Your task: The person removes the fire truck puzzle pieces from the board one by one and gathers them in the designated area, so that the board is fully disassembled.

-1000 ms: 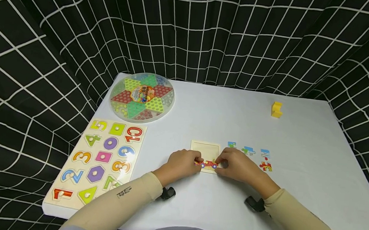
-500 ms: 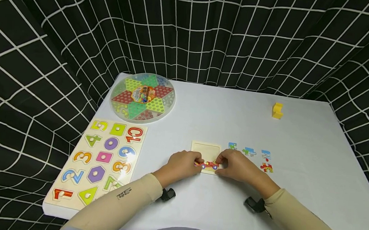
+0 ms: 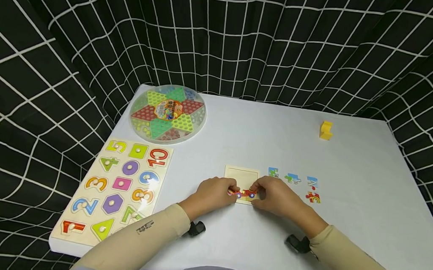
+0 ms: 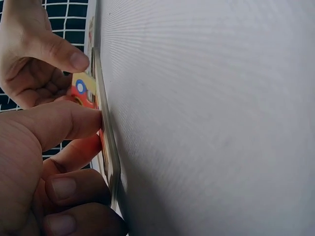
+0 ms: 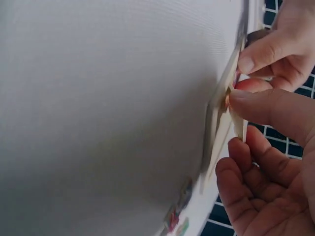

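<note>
A small square wooden jigsaw board [image 3: 242,174] lies on the white table, its upper part bare wood. My left hand [image 3: 217,190] grips the board's lower left, thumb at the near edge and fingers over a red picture piece. At the lower right, my right hand [image 3: 275,195] pinches a jigsaw piece [image 3: 251,193] showing part of a red car with a blue wheel. The right wrist view has this piece [image 5: 239,120] tilted up from the board between thumb and fingers. Fingertips hide parts of both pieces.
Several loose jigsaw pieces [image 3: 312,197] lie right of the board. A yellow block [image 3: 326,130] stands at the far right. To the left are a number-and-shape peg board [image 3: 114,192] and a round Chinese checkers set [image 3: 167,114]. Black gridded curtain [image 3: 224,38] surrounds the table.
My right hand has shifted slightly left over the board with the piece in its fingertips. My left hand stays at the lower left corner.
</note>
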Demonstrator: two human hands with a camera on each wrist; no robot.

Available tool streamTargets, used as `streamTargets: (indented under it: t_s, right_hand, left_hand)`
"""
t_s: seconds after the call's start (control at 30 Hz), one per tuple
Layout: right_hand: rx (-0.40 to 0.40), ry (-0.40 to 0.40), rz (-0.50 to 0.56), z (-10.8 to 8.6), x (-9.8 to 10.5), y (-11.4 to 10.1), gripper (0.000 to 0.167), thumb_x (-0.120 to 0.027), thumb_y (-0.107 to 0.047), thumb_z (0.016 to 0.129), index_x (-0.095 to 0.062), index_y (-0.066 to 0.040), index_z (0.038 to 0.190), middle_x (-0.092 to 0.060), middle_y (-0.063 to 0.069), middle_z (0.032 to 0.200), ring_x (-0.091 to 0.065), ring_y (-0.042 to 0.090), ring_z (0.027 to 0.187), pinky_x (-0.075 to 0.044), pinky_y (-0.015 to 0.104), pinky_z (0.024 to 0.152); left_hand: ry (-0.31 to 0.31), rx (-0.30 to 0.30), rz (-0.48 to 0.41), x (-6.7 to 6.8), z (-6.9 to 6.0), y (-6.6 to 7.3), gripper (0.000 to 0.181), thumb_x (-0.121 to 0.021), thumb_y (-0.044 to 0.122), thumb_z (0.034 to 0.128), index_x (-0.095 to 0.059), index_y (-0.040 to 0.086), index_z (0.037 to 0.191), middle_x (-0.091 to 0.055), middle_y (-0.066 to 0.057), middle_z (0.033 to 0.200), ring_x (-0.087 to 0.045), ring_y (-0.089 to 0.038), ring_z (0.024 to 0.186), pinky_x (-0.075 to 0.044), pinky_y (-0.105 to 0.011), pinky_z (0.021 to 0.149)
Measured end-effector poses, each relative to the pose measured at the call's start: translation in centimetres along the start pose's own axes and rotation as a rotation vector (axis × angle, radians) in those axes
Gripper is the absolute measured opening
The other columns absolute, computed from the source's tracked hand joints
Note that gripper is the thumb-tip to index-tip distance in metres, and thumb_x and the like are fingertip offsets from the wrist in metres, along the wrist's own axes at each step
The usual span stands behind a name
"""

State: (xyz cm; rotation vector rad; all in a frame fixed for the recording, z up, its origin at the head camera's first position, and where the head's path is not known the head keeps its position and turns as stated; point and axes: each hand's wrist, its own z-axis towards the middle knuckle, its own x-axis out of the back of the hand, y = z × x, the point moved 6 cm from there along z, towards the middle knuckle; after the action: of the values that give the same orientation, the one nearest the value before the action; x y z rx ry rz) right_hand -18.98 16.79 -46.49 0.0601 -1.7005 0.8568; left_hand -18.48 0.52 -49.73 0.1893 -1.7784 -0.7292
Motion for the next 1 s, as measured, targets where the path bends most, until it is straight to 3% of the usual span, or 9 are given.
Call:
streamTargets:
  t_s: [0.2, 0.53, 0.83, 1.0]
  right_hand:
    - [-0.031, 0.017, 0.009, -1.7, 1.8, 1.5, 0.034, -0.086, -0.015, 0.072, -0.072, -0.007, 0.102, -0.066, -0.004, 0.093, -0.058, 0.014, 0.08, -0.049, 0.032, 0.071]
    - [-0.293, -0.06, 0.134, -8.9, 5.2, 8.8, 0.036, -0.088, -0.021, 0.071, -0.07, -0.008, 0.099, -0.064, -0.003, 0.089, -0.058, 0.014, 0.082, -0.048, 0.024, 0.067]
    - [-0.408, -0.075, 0.098, -12.6, 5.5, 12.0, 0.035, -0.088, -0.021, 0.069, -0.069, -0.009, 0.096, -0.057, 0.0, 0.081, -0.05, 0.014, 0.075, -0.043, 0.024, 0.061]
    - [-0.398, -0.041, 0.078, -13.0, 5.1, 12.5, 0.037, -0.089, -0.022, 0.068, -0.068, -0.008, 0.095, -0.056, 0.0, 0.081, -0.049, 0.016, 0.076, -0.042, 0.025, 0.061]
  left_hand:
    - [0.004, 0.003, -0.003, 0.1, 0.0, 0.0, 0.011, -0.069, 0.025, 0.0842, -0.07, 0.029, 0.094, -0.068, 0.017, 0.087, -0.049, -0.01, 0.059, -0.038, -0.029, 0.054]
    - [0.009, -0.017, -0.013, 0.1, -0.1, -0.1, 0.011, -0.069, 0.025, 0.0836, -0.07, 0.029, 0.094, -0.067, 0.018, 0.085, -0.048, -0.01, 0.058, -0.037, -0.028, 0.053]
    - [0.014, -0.024, -0.007, -0.3, 0.0, -0.4, 0.012, -0.069, 0.028, 0.0864, -0.069, 0.029, 0.098, -0.069, 0.017, 0.094, -0.05, -0.01, 0.061, -0.038, -0.028, 0.056]
    - [0.01, -0.03, -0.008, -0.2, -0.2, -0.2, 0.013, -0.068, 0.028, 0.0879, -0.07, 0.028, 0.1, -0.07, 0.018, 0.1, -0.052, -0.009, 0.064, -0.04, -0.027, 0.059]
